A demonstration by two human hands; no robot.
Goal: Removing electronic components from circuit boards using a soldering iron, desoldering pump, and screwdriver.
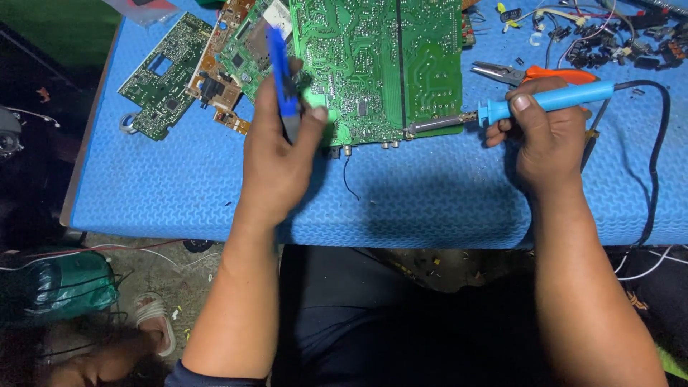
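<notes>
A large green circuit board (380,64) lies solder side up on a blue foam mat (179,186). My left hand (276,154) grips a blue tool with a grey body (281,75), held upright over the board's left edge, with the thumb resting on the board's lower left corner. My right hand (548,140) holds a blue-handled soldering iron (552,100). Its metal tip (433,125) points left and touches the board's bottom edge. A black cord runs from the iron's handle to the right.
Smaller circuit boards (168,75) lie at the mat's upper left. Orange-handled pliers (534,73) and several loose components and wires (609,36) sit at the upper right. A thin black wire (349,179) hangs below the board. Below the table are a green bag and a sandal.
</notes>
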